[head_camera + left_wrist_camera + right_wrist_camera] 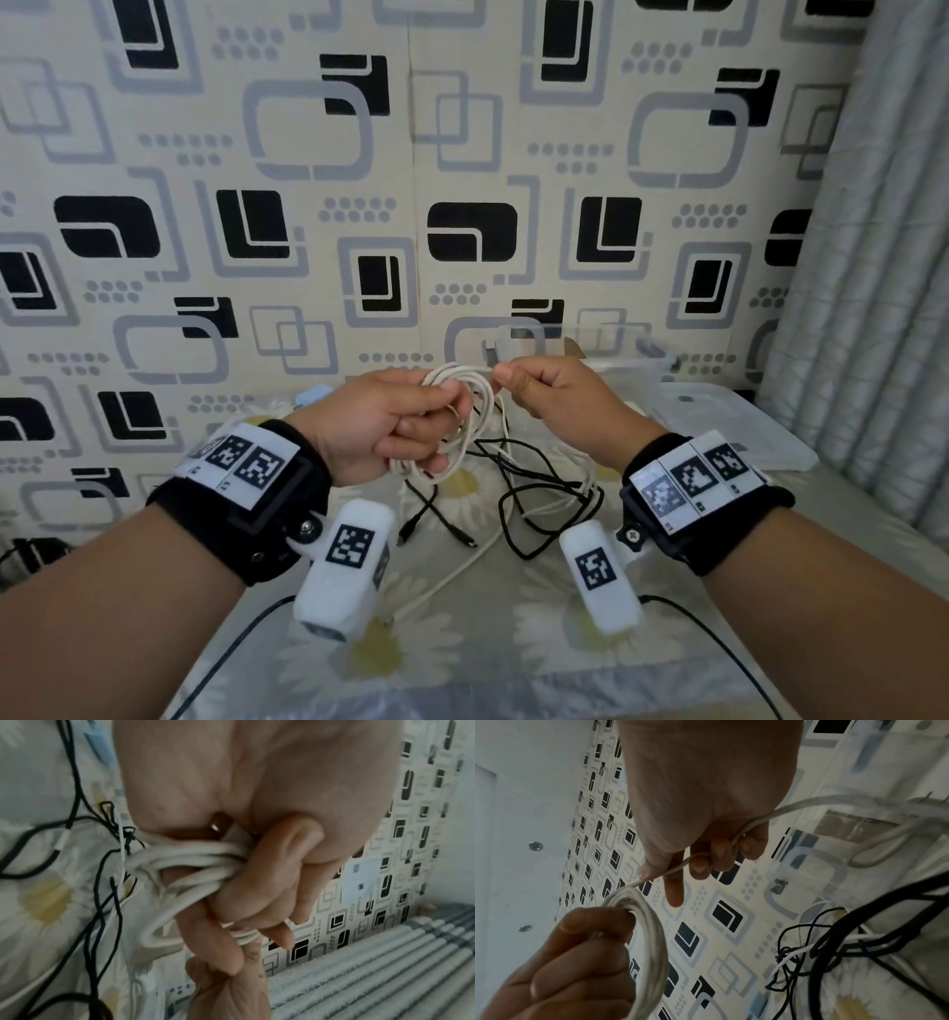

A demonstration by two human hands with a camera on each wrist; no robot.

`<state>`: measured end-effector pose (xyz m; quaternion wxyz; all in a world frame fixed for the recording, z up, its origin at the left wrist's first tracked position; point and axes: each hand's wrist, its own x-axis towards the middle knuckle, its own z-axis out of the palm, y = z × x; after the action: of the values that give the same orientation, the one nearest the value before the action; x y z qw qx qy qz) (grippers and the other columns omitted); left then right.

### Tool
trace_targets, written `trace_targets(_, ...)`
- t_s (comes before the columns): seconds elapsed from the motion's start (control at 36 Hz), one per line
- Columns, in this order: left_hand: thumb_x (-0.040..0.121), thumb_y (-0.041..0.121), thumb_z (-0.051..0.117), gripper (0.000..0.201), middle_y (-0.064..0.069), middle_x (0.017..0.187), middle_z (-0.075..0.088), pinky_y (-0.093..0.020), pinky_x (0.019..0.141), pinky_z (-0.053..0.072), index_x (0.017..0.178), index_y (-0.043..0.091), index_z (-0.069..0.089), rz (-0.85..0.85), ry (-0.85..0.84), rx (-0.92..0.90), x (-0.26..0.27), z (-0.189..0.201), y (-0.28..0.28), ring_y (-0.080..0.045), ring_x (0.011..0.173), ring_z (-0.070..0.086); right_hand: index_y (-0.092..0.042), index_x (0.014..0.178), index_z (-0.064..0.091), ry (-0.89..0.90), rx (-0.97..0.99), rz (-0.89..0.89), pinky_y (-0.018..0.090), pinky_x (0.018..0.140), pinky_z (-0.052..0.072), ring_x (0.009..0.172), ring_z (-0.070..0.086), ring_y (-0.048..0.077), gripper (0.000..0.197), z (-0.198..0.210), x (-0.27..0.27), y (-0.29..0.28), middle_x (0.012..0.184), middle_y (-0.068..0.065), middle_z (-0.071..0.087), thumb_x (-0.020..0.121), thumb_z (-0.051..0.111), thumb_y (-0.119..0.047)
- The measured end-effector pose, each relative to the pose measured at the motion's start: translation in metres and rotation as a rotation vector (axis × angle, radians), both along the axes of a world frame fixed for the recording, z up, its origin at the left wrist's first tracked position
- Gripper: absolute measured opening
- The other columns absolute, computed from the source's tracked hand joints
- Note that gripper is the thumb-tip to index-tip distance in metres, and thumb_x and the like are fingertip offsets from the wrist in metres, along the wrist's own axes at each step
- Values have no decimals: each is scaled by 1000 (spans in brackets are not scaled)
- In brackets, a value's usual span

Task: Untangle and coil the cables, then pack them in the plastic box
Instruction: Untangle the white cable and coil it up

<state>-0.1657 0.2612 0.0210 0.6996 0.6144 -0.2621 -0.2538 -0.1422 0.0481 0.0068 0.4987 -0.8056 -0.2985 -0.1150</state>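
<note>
Cables being coiled above a daisy-print cloth (462, 663).

Plastic box (637, 360) stands at the back right, beside its lid (729, 426). Black cables (534, 493) lie tangled on the cloth below the hands. Left hand (380, 421) grips the white cable coil (462, 411); right hand (560, 395) pinches the coil's free end.

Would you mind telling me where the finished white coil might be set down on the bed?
Bare daisy sheet lies nearest the person, between the two wrist cameras. The tangled black cables crowd the middle beneath the white coil. The plastic box stands behind the right hand.
</note>
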Motion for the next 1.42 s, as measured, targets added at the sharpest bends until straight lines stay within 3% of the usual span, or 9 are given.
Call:
trace_targets(0.14, 86, 29, 70, 18, 10, 47, 37, -27, 64, 54, 84, 13, 61, -141, 91, -207, 8, -2, 1, 0, 30, 34, -40, 86, 72, 58, 70, 48, 24, 55, 28, 59, 28, 21, 32, -5, 4, 3, 66, 10, 32, 89, 44, -55)
trace_targets(0.28, 96, 27, 46, 22, 11, 47, 39, -22, 62, 54, 82, 15, 58, -55, 161, -430, 6, 9, -3, -2, 31, 24, -17, 100, 67, 122, 125, 31, 17, 47, 27, 48, 28, 6, 35, -18, 9, 2, 59, -1, 33, 102, 39, -38)
trace_targets(0.56, 101, 29, 35, 28, 8, 46, 31, -16, 48, 40, 82, 17, 51, 194, 129, -544, 0, 20, -10, -5, 29, 29, -16, 91, 50, 269, 105, -17, 26, 56, 32, 53, 32, 9, 26, -33, 7, 7, 62, -3, 37, 101, 41, -38)
trace_targets(0.75, 99, 31, 38, 26, 9, 45, 31, -15, 48, 39, 80, 19, 52, 289, 110, -612, 5, 24, 3, -6, 31, 29, -20, 86, 61, 222, -104, -87, 22, 61, 45, 59, 49, 5, 6, -34, 14, -4, 71, -7, 55, 91, 65, -20)
trace_targets(0.89, 102, 32, 38, 29, 9, 46, 29, -14, 48, 40, 79, 20, 51, 380, 135, -666, 8, 26, 7, -7, 31, 29, -22, 97, 69, 248, -108, -88, 29, 84, 51, 84, 59, 12, 20, -36, 14, -10, 91, -2, 61, 82, 74, -10)
trace_targets(1.03, 103, 31, 38, 30, 10, 47, 29, -15, 48, 41, 78, 20, 51, 418, 153, -693, 9, 27, 10, -6, 32, 28, -15, 112, 69, 309, -53, -54, 12, 79, 47, 85, 65, 0, 28, -40, 11, -16, 101, -3, 70, 84, 73, -15)
trace_targets(1.17, 101, 30, 42, 24, 11, 49, 35, -16, 52, 41, 82, 21, 53, 478, 166, -703, 9, 27, 14, -5, 34, 28, -26, 113, 68, 323, -85, -26, 16, 82, 46, 90, 61, 3, 38, -42, 12, -22, 99, -6, 67, 78, 79, -17)
trace_targets(1.28, 100, 26, 49, 15, 13, 66, 60, -15, 54, 43, 95, 19, 61, 601, 130, -678, 7, 28, 13, -6, 34, 28, -34, 113, 64, 287, -78, -52, 12, 88, 44, 101, 60, -6, 39, -40, 11, -24, 110, -13, 67, 80, 77, -18)
trace_targets(1.42, 99, 19, 50, 12, 4, 108, 73, -17, 61, 43, 107, 14, 59, 718, 94, -646, 6, 28, 12, -8, 37, 27, -38, 102, 62, 251, -86, -123, 32, 105, 42, 115, 55, 3, 28, -38, 10, -24, 115, -13, 63, 83, 74, -21)
